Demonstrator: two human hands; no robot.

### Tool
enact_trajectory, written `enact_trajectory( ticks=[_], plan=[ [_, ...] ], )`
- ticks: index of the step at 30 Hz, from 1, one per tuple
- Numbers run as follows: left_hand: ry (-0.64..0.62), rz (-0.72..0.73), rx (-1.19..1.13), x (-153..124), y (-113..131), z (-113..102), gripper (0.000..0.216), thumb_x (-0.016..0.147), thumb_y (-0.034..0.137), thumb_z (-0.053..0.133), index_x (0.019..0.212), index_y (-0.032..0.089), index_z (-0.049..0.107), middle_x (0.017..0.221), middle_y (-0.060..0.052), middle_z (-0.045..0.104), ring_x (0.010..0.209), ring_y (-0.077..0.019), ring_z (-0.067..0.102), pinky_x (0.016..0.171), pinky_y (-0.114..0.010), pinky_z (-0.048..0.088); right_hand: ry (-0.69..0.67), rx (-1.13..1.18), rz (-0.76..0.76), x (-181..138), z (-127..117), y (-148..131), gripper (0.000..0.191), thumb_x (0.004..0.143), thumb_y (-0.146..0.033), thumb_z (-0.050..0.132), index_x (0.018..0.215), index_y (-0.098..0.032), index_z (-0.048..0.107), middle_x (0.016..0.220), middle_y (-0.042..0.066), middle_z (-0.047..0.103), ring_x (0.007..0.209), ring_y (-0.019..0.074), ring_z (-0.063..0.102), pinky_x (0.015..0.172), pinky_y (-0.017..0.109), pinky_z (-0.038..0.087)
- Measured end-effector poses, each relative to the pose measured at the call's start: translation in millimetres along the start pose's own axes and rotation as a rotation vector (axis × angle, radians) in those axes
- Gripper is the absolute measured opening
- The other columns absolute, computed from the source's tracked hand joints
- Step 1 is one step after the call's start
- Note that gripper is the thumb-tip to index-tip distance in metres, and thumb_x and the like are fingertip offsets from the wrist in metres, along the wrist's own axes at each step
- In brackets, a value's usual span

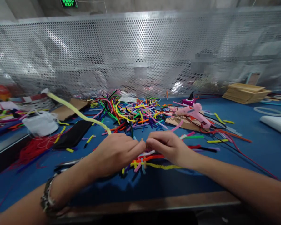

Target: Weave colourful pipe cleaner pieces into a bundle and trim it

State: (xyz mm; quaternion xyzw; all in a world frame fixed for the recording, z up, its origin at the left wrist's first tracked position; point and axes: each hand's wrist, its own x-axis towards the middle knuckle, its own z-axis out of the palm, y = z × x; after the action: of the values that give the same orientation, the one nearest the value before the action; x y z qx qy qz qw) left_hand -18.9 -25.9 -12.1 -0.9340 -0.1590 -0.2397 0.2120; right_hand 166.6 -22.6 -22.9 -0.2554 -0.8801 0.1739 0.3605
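My left hand (118, 153) is closed, its fingertips pinched at the middle of the work. A long pale yellow pipe cleaner (79, 114) comes out from behind it and rises to the upper left. Touching it fingertip to fingertip, my right hand (167, 145) is also closed in a pinch, on a pipe cleaner end mostly hidden by the fingers. Under both hands lies a small woven piece of pipe cleaners (141, 162), with pink, light blue and tan strips crossing orange and yellow ones. A yellow strip (163, 166) sticks out from it to the right.
A heap of coloured pipe cleaners (131, 111) lies behind my hands. To its right is a pink glue gun (194, 114) on cardboard, with wooden trays (247, 93) beyond. A black pouch (73, 134) and white mask (40, 123) lie left. A perforated metal screen (121, 47) stands behind.
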Motion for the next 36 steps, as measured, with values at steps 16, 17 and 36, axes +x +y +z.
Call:
enact_trajectory(
  ticks=[16, 17, 36],
  plan=[
    [0.041, -0.016, 0.038, -0.3, -8.2, -2.6, 0.034, 0.087, 0.014, 0.028, 0.065, 0.013, 0.054, 0.045, 0.004, 0.041, 0.041, -0.0081, 0.031, 0.042, -0.022, 0.020, -0.124, 0.437, 0.282, 2.3, 4.6, -9.6, 0.024, 0.085, -0.026, 0.030, 0.062, -0.019, 0.033, 0.053, -0.007, 0.026, 0.041, 0.0051, 0.022, 0.037, 0.017, 0.024],
    [0.057, 0.004, 0.090, -0.9, -7.3, -3.6, 0.035, 0.087, 0.012, 0.026, 0.066, 0.013, 0.055, 0.046, 0.003, 0.042, 0.042, -0.0086, 0.032, 0.043, -0.023, 0.019, -0.146, 0.494, 0.296, 2.6, 4.3, -9.5, 0.024, 0.085, -0.027, 0.028, 0.062, -0.020, 0.030, 0.052, -0.008, 0.024, 0.040, 0.0051, 0.021, 0.036, 0.017, 0.023],
    [0.025, -0.040, 0.017, -1.6, 1.2, 2.2, 0.035, 0.088, 0.014, 0.026, 0.064, 0.014, 0.051, 0.049, 0.003, 0.041, 0.044, -0.0088, 0.030, 0.044, -0.024, 0.019, -0.109, 0.173, 0.111, -0.8, 0.4, -1.9, 0.035, 0.090, -0.030, 0.023, 0.060, -0.018, 0.037, 0.049, -0.007, 0.032, 0.041, 0.0049, 0.028, 0.039, 0.017, 0.026]
  ],
)
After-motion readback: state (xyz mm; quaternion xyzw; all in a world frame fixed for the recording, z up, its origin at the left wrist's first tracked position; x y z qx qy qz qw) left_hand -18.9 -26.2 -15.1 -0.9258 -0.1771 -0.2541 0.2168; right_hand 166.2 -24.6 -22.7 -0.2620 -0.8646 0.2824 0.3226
